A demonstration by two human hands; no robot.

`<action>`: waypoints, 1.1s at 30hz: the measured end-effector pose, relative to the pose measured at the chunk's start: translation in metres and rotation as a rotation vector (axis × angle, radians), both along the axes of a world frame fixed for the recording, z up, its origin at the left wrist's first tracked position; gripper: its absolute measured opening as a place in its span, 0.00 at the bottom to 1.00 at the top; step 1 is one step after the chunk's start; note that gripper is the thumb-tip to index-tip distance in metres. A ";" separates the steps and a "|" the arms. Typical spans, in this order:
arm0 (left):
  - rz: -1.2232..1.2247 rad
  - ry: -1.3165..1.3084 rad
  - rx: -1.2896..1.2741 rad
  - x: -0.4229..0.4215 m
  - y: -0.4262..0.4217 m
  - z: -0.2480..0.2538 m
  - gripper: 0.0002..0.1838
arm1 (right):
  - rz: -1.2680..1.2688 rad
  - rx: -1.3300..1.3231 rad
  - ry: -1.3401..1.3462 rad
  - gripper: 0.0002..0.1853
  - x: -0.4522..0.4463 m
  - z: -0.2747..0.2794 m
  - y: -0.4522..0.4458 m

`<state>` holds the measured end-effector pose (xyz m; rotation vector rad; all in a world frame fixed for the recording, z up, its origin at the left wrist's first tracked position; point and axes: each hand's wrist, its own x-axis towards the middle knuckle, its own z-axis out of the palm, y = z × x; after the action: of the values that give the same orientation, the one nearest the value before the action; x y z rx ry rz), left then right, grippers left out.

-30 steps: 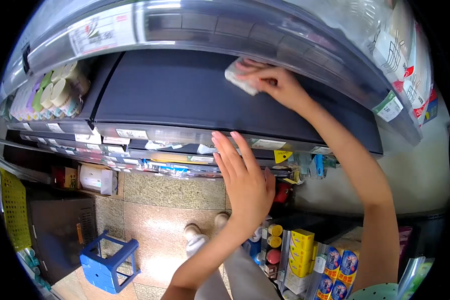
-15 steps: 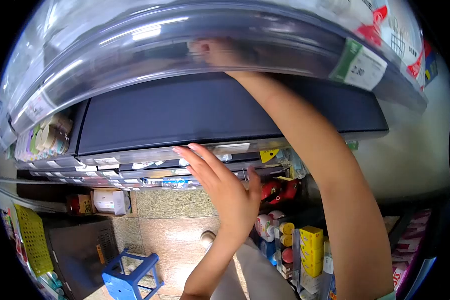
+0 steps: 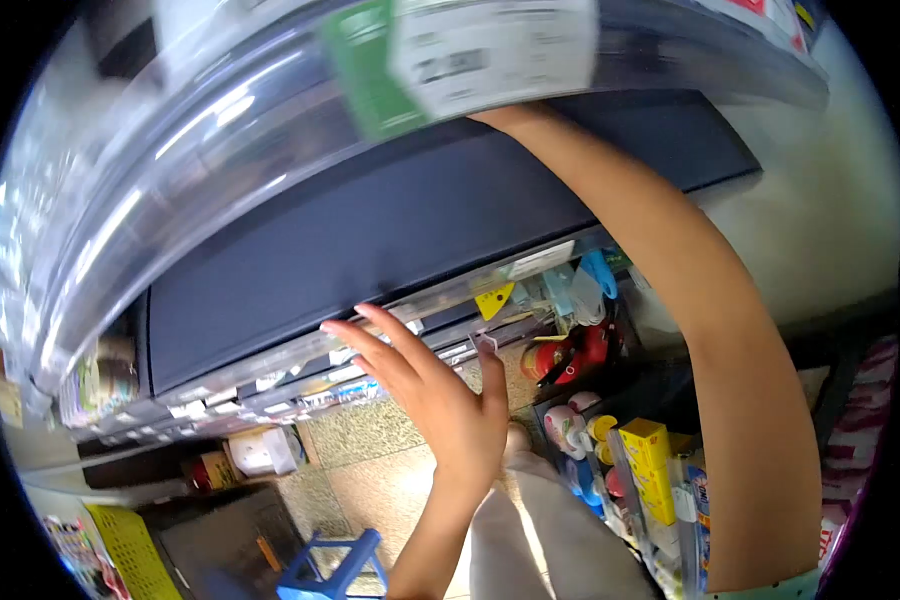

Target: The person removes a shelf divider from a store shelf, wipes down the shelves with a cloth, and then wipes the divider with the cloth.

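My left hand [image 3: 450, 420] has its fingers spread, the fingertips at the front edge of a dark shelf [image 3: 370, 250]. Nothing shows in its grasp. From the right side, my right forearm [image 3: 660, 230] stretches over that shelf. Its hand is hidden behind the clear plastic edge [image 3: 270, 130] of the shelf above and a green and white price tag [image 3: 450, 60], so its fingers do not show. The dark shelf's visible surface holds no goods.
Jars [image 3: 105, 375] stand at the shelf's left end. Below are a blue stool [image 3: 335, 565], a yellow-green basket [image 3: 130, 550], a red fire extinguisher [image 3: 570, 355] and yellow boxes [image 3: 650, 470] on a side rack. Wrapped goods hang above.
The view has turned and come closer to the upper shelf, with the price tag now larger and further left. My right hand, blurred behind the plastic before, is now hidden. My left hand stays at the shelf edge.
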<state>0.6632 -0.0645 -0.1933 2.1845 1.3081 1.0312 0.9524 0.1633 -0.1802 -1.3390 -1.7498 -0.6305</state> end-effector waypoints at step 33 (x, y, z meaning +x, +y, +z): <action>-0.007 0.310 0.119 0.036 -0.013 -0.009 0.56 | -0.856 -0.378 0.244 0.22 0.267 -0.003 -0.120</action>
<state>0.6996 -0.0775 -0.2021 2.5147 1.3979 0.8090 1.2192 0.0432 -0.1829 -2.3501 -1.0753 -0.5533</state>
